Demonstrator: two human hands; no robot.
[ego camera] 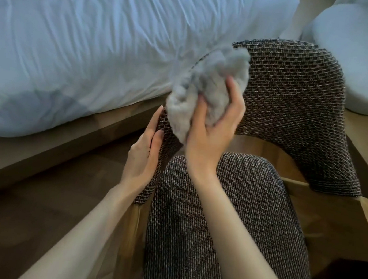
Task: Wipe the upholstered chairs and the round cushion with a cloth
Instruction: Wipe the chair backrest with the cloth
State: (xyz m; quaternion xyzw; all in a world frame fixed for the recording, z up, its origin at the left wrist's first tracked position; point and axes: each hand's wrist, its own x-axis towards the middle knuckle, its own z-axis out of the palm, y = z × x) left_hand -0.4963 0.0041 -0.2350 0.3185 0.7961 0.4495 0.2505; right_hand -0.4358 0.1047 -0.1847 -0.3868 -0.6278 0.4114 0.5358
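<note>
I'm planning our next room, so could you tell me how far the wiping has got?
Nothing visibly finished. In hand: the right hand presses the cloth on the chair backrest, the left hand bracing its outer side. Left: the seat and the pale round cushion beyond.

We are in a bedroom: a bed (76,42) with rumpled white bedding on a wooden frame (69,134), a woven-upholstered chair (292,92) just beside the bed, and a wood floor (28,226) below it.

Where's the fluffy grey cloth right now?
Head view, centre: the fluffy grey cloth is bunched in the right hand against the left end of the brown woven chair backrest, beside the white-sheeted bed.
</note>
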